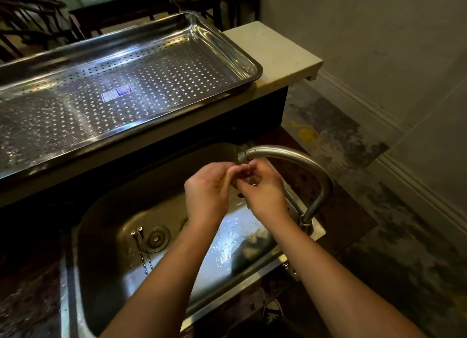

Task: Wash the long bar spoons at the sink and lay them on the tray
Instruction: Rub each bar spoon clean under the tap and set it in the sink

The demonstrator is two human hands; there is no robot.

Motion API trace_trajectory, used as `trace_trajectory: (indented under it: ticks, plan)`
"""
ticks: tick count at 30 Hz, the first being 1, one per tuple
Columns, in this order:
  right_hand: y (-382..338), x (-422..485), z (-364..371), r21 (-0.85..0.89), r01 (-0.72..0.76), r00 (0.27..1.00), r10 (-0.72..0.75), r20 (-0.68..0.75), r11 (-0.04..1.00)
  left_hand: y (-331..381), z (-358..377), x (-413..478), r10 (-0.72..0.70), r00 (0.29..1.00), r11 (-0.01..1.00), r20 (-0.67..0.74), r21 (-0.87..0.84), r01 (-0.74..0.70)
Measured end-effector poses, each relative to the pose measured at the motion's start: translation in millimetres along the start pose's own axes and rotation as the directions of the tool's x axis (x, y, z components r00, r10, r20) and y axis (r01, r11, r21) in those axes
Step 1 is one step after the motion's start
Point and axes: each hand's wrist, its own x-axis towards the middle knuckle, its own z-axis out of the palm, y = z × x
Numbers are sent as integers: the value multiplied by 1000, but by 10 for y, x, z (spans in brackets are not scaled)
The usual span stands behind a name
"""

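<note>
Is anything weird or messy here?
Nothing looks broken or spilled. The only odd bit: the tray has a sticker left on its holed bottom. Two bar spoons lie in the sink by the drain.

Glossy perforated steel tray point(242, 52), shiny wet steel sink point(106, 211)

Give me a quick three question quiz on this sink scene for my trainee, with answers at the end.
1. True or false: spoons already lie on the tray.
2. Where are the left hand and right hand? A) on the tray B) together under the tap C) at the drain
3. What lies in the sink beside the drain?

Key: 1 false. 2 B. 3 two spoons.
</note>
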Motion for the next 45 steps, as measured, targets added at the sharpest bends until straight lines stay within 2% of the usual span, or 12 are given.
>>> trace_trajectory:
  ticks: [2, 4, 6, 8, 12, 20, 24, 27, 31, 33, 38, 45]
  plan:
    - [79, 28, -58, -100, -20, 997, 27, 73, 995, 25, -63, 55, 5, 997, 999, -79, -38, -8]
    - [162, 35, -101, -172, -39, 990, 62, 130, 984, 58, -94, 132, -213, 970, 944, -121, -280, 173]
    - [187, 32, -108, -140, -70, 985, 91, 145, 988, 51, -108, 172, -490, 867, 752, -91, -547, 368]
    - [131, 57, -76, -165, -46, 987, 70, 143, 985, 2, -147, 160, -621, 782, 612, -54, -656, 441]
    - [70, 145, -7, -305, 49, 988, -1, 156, 951, -9, -209, 90, -620, 771, 518, 142, -664, 539]
    - [279, 97, -119, -466, -97, 988, 143, 63, 880, -211, -684, 137, -762, 645, 469, -60, -738, 485]
    - [276, 94, 8, 55, -278, 960, 279, -3, 959, -304, -717, 21, -817, 576, 362, -14, -791, 494]
    - [267, 71, 15, 459, -379, 908, 417, 19, 804, -361, -750, -55, -841, 541, 334, -27, -811, 480]
    - [212, 18, 67, 786, -367, 851, 520, 68, 497, -354, -698, -192, -884, 468, 271, -18, -835, 479]
    - [169, -81, 226, 817, -387, 849, 511, 135, 427, -311, -606, -291, -881, 472, 255, 25, -816, 520]
    - [138, -180, 528, 714, -494, 848, 457, 268, 497, -258, -526, -496, -869, 490, 262, 64, -781, 567]
    - [256, 37, 116, 765, -390, 839, 541, 65, 513, -412, -723, -669, -878, 474, 256, 62, -776, 576]
